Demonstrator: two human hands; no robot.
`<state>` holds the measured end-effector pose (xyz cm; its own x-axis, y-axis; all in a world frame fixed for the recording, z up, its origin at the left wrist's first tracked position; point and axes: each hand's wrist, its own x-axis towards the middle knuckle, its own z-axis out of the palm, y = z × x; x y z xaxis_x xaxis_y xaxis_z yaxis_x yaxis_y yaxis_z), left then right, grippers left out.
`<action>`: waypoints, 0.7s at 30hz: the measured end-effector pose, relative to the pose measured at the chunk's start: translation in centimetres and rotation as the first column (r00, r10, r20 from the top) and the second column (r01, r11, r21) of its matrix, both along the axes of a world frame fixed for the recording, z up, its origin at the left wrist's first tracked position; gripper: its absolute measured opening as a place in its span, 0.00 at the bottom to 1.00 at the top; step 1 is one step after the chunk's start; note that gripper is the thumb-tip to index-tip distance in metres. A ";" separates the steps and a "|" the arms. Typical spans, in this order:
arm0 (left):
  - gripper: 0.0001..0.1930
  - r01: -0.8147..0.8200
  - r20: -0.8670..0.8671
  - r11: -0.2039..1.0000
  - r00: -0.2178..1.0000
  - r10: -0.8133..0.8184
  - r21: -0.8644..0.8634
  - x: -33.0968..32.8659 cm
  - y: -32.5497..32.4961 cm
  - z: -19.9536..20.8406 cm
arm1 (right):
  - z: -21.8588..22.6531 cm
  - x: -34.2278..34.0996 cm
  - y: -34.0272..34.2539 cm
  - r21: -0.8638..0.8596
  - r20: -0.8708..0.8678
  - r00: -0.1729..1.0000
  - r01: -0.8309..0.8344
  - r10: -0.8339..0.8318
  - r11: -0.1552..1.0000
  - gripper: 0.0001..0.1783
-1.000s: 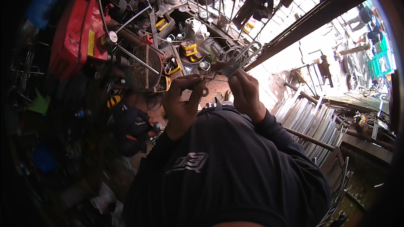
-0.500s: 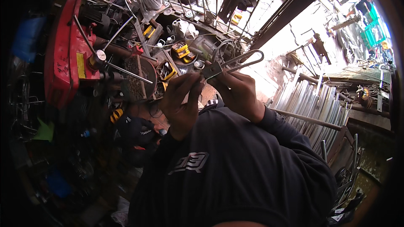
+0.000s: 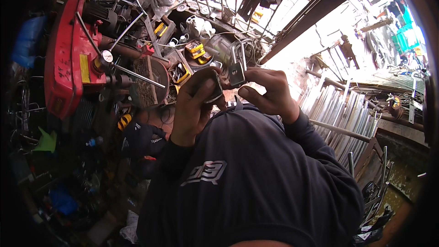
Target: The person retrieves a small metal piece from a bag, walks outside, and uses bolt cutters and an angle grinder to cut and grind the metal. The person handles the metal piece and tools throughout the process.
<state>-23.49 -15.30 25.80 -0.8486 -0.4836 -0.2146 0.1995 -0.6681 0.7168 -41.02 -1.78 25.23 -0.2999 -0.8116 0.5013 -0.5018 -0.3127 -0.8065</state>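
Head view, metal bracket (image 3: 238, 67), dark holed plate (image 3: 237, 79), bent rod (image 3: 243, 55)

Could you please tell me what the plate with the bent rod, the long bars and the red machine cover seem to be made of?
The plate with the bent rod: probably steel, dull grey, with bright edge glints. The long bars: likely bare metal, silvery, throwing streaked reflections. The red machine cover: apparently painted, with dark marks; sheet metal seems likely, though plastic remains possible.

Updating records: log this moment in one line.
left hand: holds bright-edged metal piece; right hand: holds dark metal plate with U-shaped rod; surroundings: red metal machine housing
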 end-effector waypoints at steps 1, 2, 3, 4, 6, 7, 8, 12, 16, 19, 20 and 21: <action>0.15 0.018 -0.002 0.999 1.000 -0.018 0.048 0.0 0.0 -0.2 | 0.1 0.0 -0.1 -0.020 -0.051 0.999 -0.018 0.017 1.000 0.12; 0.15 0.031 -0.011 0.995 0.999 -0.030 0.091 0.0 0.0 -0.5 | 0.1 0.0 -0.2 -0.039 -0.104 0.994 -0.035 0.031 0.999 0.12; 0.15 0.043 -0.021 0.990 0.999 -0.041 0.135 0.0 0.0 -0.7 | 0.2 0.0 -0.3 -0.074 -0.115 0.993 -0.049 0.041 0.996 0.16; 0.15 0.073 -0.061 0.982 0.996 -0.063 0.173 0.0 0.0 -1.0 | 0.4 0.0 -0.4 -0.095 -0.163 0.986 -0.048 0.032 0.994 0.16; 0.15 0.132 -0.158 0.963 0.983 -0.096 0.236 0.1 -0.1 -1.5 | 0.7 0.0 -0.3 -0.119 -0.252 0.968 -0.045 0.014 0.992 0.17; 0.15 0.129 -0.147 0.964 0.984 -0.096 0.233 0.1 -0.1 -1.7 | 0.9 0.0 -0.3 -0.100 -0.263 0.965 -0.043 0.015 0.994 0.17; 0.16 0.122 -0.147 0.967 0.985 -0.090 0.224 0.2 -0.1 -1.9 | 1.0 -0.1 -0.2 -0.082 -0.274 0.962 -0.040 0.016 0.996 0.18; 0.16 0.102 -0.134 0.978 0.988 -0.078 0.180 0.1 0.0 -2.1 | 1.1 -0.3 0.0 -0.037 -0.317 0.948 -0.034 0.021 0.999 0.18; 0.16 0.060 -0.095 0.980 0.995 -0.042 0.189 -0.1 0.4 -2.0 | 0.8 -0.3 0.0 -0.040 -0.323 0.947 -0.014 0.001 0.999 0.18; 0.16 0.059 -0.076 0.985 0.996 -0.047 0.163 -0.2 0.3 -2.1 | 0.6 -0.2 0.1 -0.029 -0.307 0.952 0.002 -0.010 1.000 0.18; 0.16 0.059 -0.067 0.988 0.997 -0.050 0.146 -0.1 0.1 -2.2 | 0.5 -0.2 0.1 -0.014 -0.301 0.954 0.003 -0.007 1.000 0.18; 0.16 0.057 -0.060 0.990 0.997 -0.050 0.128 0.0 0.0 -2.4 | 0.4 -0.2 0.1 0.011 -0.299 0.954 0.001 0.002 1.000 0.17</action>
<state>-23.52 -15.33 23.44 -0.8850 -0.4083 -0.2235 0.1984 -0.7652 0.6124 -41.24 -1.63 25.64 -0.1373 -0.8174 0.5594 -0.7202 -0.3054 -0.6230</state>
